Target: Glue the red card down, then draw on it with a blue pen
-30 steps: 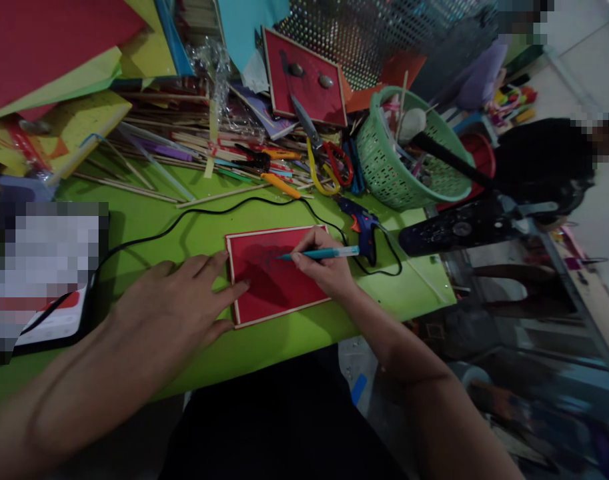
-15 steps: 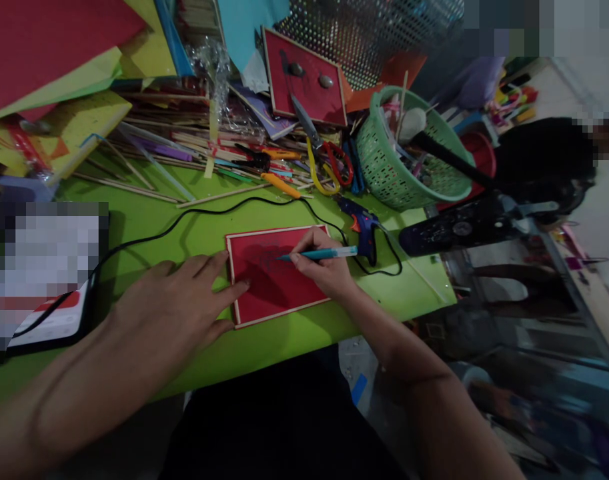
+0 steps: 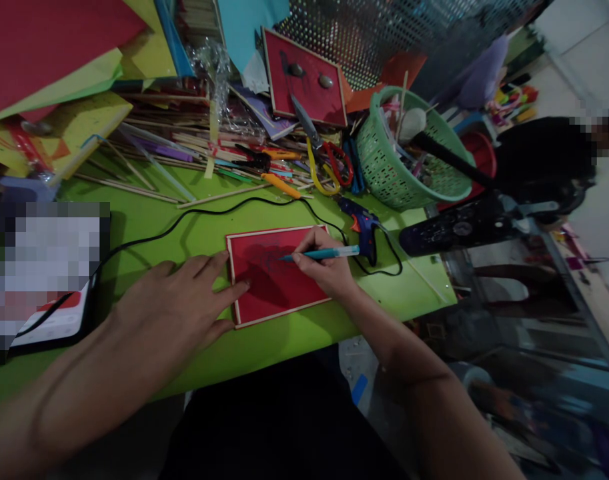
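A red card panel (image 3: 284,293) edged with thin pale sticks lies flat on the green tabletop (image 3: 264,353). Dark drawn lines (image 3: 267,257) mark its upper middle. My right hand (image 3: 327,267) is closed round a teal pen (image 3: 324,253), whose tip is at those lines. The heel of that hand rests over the panel's right side and hides part of its edge. My left hand (image 3: 184,293) lies flat with fingers spread, and its fingertips touch the left border of the panel.
A glue gun (image 3: 364,227) lies beyond my right hand, its black cord (image 3: 184,212) crossing the table. Behind are scissors (image 3: 317,150), sticks, a green basket (image 3: 399,173) and another framed red panel (image 3: 309,73). A tablet (image 3: 74,313) sits at left, a black stand (image 3: 449,230) at right.
The pen tip has shifted very slightly to the right over the drawn lines. My left hand and the panel have stayed where they were.
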The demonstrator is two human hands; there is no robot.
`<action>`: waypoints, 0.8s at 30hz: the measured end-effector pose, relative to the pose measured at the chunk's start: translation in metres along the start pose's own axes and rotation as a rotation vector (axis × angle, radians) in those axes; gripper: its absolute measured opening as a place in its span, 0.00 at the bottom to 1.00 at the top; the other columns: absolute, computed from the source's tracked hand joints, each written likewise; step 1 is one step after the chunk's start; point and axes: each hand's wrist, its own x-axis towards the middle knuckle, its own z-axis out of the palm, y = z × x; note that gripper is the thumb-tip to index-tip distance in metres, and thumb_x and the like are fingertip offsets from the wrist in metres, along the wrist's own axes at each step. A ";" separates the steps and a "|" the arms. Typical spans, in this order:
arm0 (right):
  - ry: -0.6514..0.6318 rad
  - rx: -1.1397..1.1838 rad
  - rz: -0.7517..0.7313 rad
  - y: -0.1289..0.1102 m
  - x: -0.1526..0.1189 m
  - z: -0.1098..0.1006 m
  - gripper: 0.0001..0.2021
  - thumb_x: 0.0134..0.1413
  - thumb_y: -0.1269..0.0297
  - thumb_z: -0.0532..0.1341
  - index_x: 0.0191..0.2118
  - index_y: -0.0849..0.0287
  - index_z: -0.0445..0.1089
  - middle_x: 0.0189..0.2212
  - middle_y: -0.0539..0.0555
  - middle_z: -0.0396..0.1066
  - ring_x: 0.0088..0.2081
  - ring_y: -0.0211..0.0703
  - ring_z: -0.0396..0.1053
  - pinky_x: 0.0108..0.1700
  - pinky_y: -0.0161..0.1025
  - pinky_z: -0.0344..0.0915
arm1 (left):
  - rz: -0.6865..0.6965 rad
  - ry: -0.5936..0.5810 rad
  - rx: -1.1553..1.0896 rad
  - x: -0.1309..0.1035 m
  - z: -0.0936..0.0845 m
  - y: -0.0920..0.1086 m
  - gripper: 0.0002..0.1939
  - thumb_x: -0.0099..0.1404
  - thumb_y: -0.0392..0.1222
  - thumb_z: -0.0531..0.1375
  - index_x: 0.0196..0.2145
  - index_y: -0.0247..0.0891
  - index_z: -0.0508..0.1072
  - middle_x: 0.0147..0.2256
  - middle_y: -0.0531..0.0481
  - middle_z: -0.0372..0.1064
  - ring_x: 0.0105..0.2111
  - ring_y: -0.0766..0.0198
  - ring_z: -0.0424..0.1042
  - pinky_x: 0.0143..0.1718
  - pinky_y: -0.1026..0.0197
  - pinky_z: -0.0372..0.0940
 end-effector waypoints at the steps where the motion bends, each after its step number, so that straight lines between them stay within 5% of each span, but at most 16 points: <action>1: 0.000 0.003 0.004 0.000 0.000 0.000 0.07 0.53 0.63 0.64 0.29 0.54 0.65 0.24 0.46 0.66 0.26 0.37 0.61 0.29 0.37 0.58 | 0.002 0.002 0.003 0.000 0.000 0.000 0.25 0.65 0.41 0.63 0.59 0.53 0.74 0.58 0.39 0.72 0.51 0.40 0.75 0.40 0.44 0.71; 24: -0.037 0.040 0.023 0.001 -0.003 0.000 0.06 0.53 0.63 0.64 0.28 0.54 0.66 0.24 0.46 0.66 0.26 0.37 0.60 0.29 0.37 0.58 | 0.005 -0.001 0.018 0.001 0.000 0.001 0.24 0.66 0.40 0.63 0.59 0.52 0.74 0.59 0.38 0.71 0.52 0.40 0.74 0.41 0.43 0.72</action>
